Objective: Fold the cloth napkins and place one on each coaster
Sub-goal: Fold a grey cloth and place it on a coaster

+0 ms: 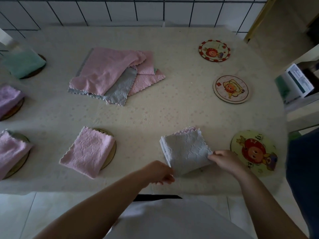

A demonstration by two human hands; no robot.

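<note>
A folded grey napkin [185,150] lies near the table's front edge. My left hand [159,172] pinches its near left corner. My right hand [224,160] pinches its right edge. Three bare round coasters sit to the right: one at the front [254,152], one in the middle [231,89], one at the back [214,50]. A folded pink napkin [88,151] rests on a coaster [110,152] at front centre-left. A pile of unfolded pink and grey napkins [114,75] lies at the back centre.
Along the left edge, three more coasters carry folded napkins: green [24,63], purple [9,99] and pink [12,150]. A tiled wall [120,9] stands behind the table. A dark blue object [303,161] and a shelf with a box [296,81] stand at the right.
</note>
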